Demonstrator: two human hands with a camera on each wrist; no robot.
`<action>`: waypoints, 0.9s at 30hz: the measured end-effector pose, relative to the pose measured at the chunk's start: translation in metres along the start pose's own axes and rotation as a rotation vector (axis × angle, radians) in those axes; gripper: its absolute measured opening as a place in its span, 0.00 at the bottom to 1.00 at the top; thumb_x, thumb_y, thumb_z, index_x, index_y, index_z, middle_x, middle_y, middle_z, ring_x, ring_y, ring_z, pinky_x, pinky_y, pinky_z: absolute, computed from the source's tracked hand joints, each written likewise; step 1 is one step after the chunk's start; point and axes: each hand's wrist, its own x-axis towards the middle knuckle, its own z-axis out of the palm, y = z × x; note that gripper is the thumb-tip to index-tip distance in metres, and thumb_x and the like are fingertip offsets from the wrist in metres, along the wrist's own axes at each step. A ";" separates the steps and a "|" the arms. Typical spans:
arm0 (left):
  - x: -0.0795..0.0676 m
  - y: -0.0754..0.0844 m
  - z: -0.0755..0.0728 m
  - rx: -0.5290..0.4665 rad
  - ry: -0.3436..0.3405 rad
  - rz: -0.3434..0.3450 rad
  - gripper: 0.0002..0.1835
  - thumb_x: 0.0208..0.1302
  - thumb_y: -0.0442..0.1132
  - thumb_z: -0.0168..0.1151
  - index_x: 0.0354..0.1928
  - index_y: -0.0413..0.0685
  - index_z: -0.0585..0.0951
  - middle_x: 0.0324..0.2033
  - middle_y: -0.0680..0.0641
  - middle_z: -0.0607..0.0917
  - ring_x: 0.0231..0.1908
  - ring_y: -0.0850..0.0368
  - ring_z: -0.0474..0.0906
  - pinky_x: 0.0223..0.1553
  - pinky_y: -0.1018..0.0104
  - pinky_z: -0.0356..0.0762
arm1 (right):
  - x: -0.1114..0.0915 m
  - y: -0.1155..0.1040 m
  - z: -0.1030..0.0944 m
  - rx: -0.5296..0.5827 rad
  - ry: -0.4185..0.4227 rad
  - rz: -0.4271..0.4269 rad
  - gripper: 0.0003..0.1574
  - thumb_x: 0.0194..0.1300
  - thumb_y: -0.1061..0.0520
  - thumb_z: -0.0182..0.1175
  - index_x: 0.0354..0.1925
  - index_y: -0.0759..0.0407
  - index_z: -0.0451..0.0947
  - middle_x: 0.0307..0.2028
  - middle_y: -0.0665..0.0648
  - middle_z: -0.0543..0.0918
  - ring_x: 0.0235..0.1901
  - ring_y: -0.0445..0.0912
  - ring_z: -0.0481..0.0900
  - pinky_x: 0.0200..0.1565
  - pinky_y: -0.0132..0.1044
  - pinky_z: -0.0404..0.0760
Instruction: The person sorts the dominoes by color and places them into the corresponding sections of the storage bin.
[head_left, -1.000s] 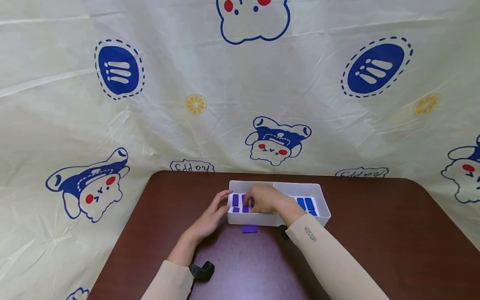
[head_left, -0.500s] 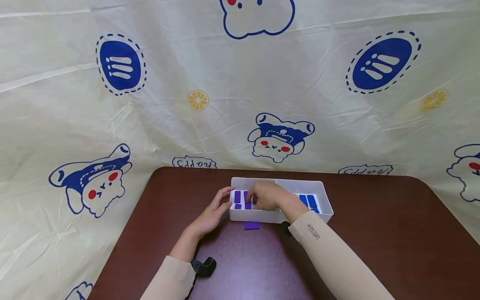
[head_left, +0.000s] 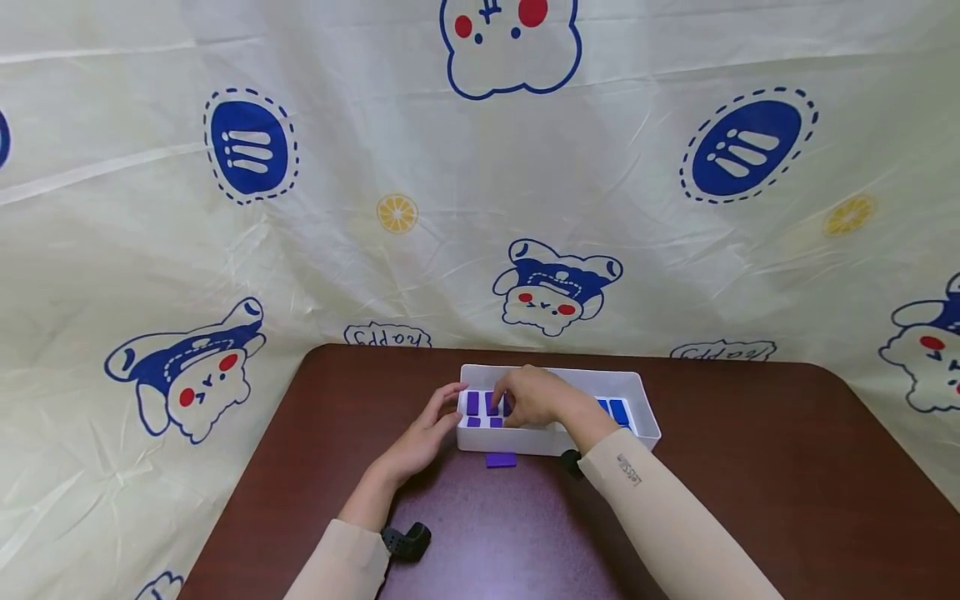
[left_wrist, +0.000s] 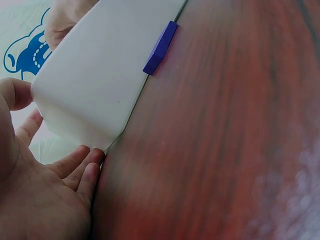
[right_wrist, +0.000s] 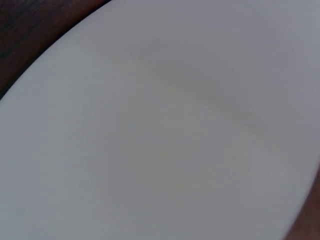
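Observation:
A long white box (head_left: pixel 517 440) holds rows of flat purple blocks (head_left: pixel 472 404) at its left and blue blocks (head_left: pixel 618 412) at its right. My left hand (head_left: pixel 416 437) touches the box's left end. In the left wrist view its thumb lies at the rim and its fingers rest against the end wall and bottom corner. My right hand (head_left: pixel 536 398) reaches over the front wall, thumb and index finger bent down among the purple blocks; I cannot tell if they grip one. A loose purple block (head_left: pixel 501 460) lies on the table before the box.
The dark wooden table (head_left: pixel 480 533) ends just behind the box, against a printed cloth (head_left: pixel 315 250). Black bands (head_left: pixel 407 542) sit at the wrists. A pale, blurred surface (right_wrist: pixel 160 125) fills nearly all of the right wrist view.
The right hand's fingers have shifted slightly among the purple blocks, and the front block beside them now shows apart from the one behind. The left hand stays at the box end.

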 end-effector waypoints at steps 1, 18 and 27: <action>0.000 -0.001 0.000 -0.001 0.000 0.000 0.25 0.83 0.42 0.46 0.78 0.63 0.61 0.75 0.40 0.65 0.75 0.42 0.61 0.76 0.36 0.54 | -0.001 0.000 0.000 0.007 0.000 -0.001 0.18 0.58 0.54 0.78 0.48 0.50 0.89 0.28 0.48 0.80 0.33 0.44 0.76 0.37 0.37 0.75; 0.002 -0.001 0.002 0.001 -0.013 0.026 0.26 0.82 0.42 0.47 0.78 0.61 0.61 0.75 0.39 0.65 0.75 0.41 0.61 0.76 0.35 0.55 | -0.031 -0.004 -0.013 0.011 0.139 -0.032 0.18 0.63 0.53 0.75 0.50 0.53 0.88 0.40 0.53 0.86 0.38 0.44 0.78 0.46 0.43 0.80; 0.003 -0.004 -0.002 0.007 -0.008 0.040 0.26 0.83 0.40 0.46 0.78 0.58 0.60 0.75 0.37 0.64 0.75 0.40 0.61 0.76 0.36 0.55 | -0.046 -0.013 -0.012 0.011 0.185 -0.037 0.17 0.62 0.52 0.75 0.50 0.52 0.88 0.40 0.52 0.86 0.37 0.43 0.78 0.44 0.40 0.81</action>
